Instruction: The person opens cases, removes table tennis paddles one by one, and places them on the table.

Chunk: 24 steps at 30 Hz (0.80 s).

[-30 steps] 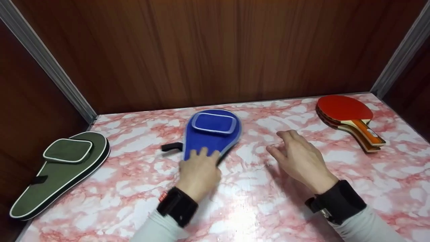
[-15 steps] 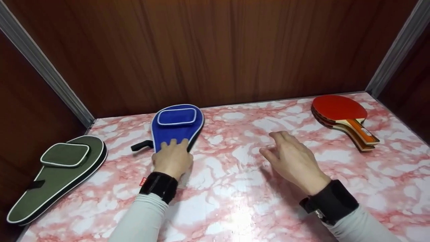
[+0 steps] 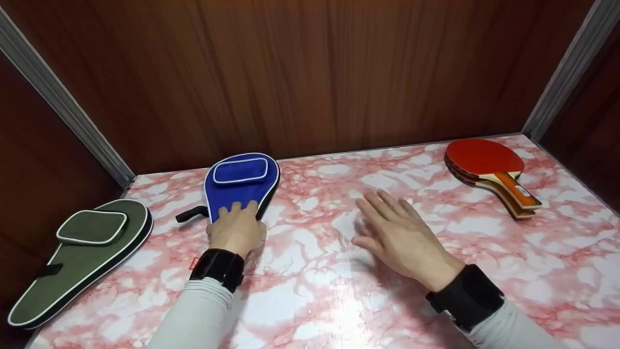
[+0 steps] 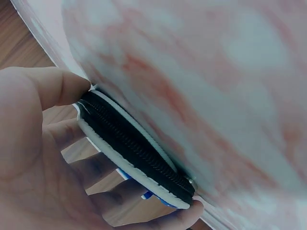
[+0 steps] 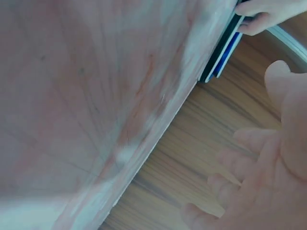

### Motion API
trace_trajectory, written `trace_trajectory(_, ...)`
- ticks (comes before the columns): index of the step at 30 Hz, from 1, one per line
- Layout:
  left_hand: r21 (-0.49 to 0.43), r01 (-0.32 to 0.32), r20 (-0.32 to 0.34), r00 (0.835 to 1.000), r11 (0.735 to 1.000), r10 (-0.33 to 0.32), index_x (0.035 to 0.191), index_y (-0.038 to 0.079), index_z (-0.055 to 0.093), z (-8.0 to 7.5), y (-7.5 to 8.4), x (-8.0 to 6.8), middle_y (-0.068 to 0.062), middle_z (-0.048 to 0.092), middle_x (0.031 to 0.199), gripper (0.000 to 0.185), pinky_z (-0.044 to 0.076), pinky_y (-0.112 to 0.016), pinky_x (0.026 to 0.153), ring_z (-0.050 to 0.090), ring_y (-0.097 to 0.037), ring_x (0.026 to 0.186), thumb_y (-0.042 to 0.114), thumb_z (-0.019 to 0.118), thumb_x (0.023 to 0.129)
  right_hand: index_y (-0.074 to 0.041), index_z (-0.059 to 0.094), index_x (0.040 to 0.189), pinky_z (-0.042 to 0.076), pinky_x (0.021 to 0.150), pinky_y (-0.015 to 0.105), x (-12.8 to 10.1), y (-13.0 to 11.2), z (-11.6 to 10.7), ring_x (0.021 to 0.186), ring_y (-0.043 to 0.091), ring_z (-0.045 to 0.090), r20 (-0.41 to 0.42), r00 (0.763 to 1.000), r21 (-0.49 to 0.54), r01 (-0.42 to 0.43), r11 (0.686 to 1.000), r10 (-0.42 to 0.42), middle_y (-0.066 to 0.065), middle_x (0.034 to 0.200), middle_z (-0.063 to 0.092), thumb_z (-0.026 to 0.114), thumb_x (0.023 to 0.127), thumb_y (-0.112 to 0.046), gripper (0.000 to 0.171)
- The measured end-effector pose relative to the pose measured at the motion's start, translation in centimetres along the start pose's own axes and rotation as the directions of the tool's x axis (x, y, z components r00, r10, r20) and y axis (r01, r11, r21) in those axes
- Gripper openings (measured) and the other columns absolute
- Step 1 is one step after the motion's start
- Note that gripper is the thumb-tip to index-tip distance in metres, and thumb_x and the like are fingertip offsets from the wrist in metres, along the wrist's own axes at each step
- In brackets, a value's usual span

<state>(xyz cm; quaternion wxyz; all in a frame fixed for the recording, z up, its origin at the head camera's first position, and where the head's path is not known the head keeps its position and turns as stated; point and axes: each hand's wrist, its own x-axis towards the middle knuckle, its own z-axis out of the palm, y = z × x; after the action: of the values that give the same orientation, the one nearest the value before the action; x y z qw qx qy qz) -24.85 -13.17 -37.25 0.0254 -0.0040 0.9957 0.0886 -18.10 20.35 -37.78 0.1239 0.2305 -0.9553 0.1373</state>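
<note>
A blue paddle case (image 3: pixel 240 182) with a white-trimmed pocket lies on the pink marbled table (image 3: pixel 310 291) near the back wall, left of centre. My left hand (image 3: pixel 236 228) covers its narrow end. In the left wrist view my thumb and little finger clasp the zipped edge of the blue case (image 4: pixel 139 153) while the other fingers lie over it. My right hand (image 3: pixel 395 235) hovers over the middle of the table, fingers spread and holding nothing. The right wrist view shows its palm (image 5: pixel 268 182) and, far off, the blue case (image 5: pixel 221 50).
A green paddle case (image 3: pixel 82 252) lies at the table's left edge. A stack of red-faced paddles (image 3: pixel 484 162) sits at the back right. A black strap (image 3: pixel 189 213) sticks out left of the blue case. Wooden walls close the back and both sides.
My left hand has slid the blue case leftward along the back of the table. My right hand has drifted a little left and spread its fingers.
</note>
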Motion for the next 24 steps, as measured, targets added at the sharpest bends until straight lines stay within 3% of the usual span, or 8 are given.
trace_trajectory(6, -0.014, -0.037, -0.027, 0.999, 0.999, 0.037, 0.172, 0.016, 0.039, -0.2, -1.3, -0.5, -0.030, 0.043, 0.167, 0.069, 0.033, -0.086, 0.109, 0.040, -0.059, 0.150, 0.048, 0.055, 0.112, -0.009, 0.042, 0.170, 0.023, 0.128, 0.068, -0.3, -0.5, 0.5, 0.166, 0.038, 0.025, 0.020, 0.997, -0.018, 0.070, 0.997, -0.070, 0.014, 0.177, 0.035, 0.061, 0.109, -0.059, 0.081)
trace_trajectory(10, -0.022, -0.069, -0.125, 0.990, 0.997, 0.066, 0.176, 0.017, 0.027, -0.8, -3.1, -1.1, -0.031, 0.036, 0.171, 0.081, 0.021, -0.087, 0.115, 0.032, -0.058, 0.156, 0.061, 0.048, 0.113, -0.008, 0.042, 0.170, 0.025, 0.128, 0.067, -0.3, -0.6, 0.5, 0.166, 0.039, 0.025, 0.022, 0.996, -0.014, 0.086, 0.996, -0.086, 0.014, 0.178, 0.032, 0.059, 0.109, -0.060, 0.082)
trace_trajectory(15, -0.001, -0.086, -0.308, 0.948, 0.996, 0.082, 0.174, 0.008, 0.029, -1.6, -7.2, -2.0, -0.033, 0.037, 0.169, 0.081, 0.023, -0.085, 0.114, 0.033, -0.059, 0.153, 0.059, 0.048, 0.114, -0.008, 0.042, 0.170, 0.026, 0.127, 0.067, -0.4, -0.6, 0.5, 0.164, 0.040, 0.028, 0.010, 0.996, -0.008, 0.092, 0.996, -0.092, 0.014, 0.178, 0.032, 0.060, 0.109, -0.059, 0.081)
trace_trajectory(18, 0.001, -0.058, -0.377, 0.925, 0.998, 0.054, 0.171, 0.004, 0.032, -2.0, -10.2, -2.6, -0.035, 0.036, 0.168, 0.080, 0.022, -0.086, 0.112, 0.032, -0.061, 0.152, 0.056, 0.053, 0.113, -0.007, 0.043, 0.169, 0.026, 0.127, 0.067, -0.4, -0.7, 0.6, 0.164, 0.040, 0.030, 0.006, 0.995, -0.006, 0.096, 0.995, -0.096, 0.014, 0.178, 0.033, 0.060, 0.109, -0.058, 0.081)
trace_trajectory(24, 0.000, 0.048, -0.392, 0.919, 0.999, -0.045, 0.171, 0.002, 0.028, -2.4, -15.8, -3.9, -0.042, 0.026, 0.167, 0.088, 0.015, -0.089, 0.113, 0.021, -0.067, 0.152, 0.060, 0.056, 0.111, -0.006, 0.046, 0.168, 0.028, 0.126, 0.067, -0.4, -0.8, 0.6, 0.161, 0.042, 0.035, -0.018, 0.994, 0.004, 0.112, 0.994, -0.112, 0.017, 0.175, 0.039, 0.065, 0.108, -0.055, 0.080)
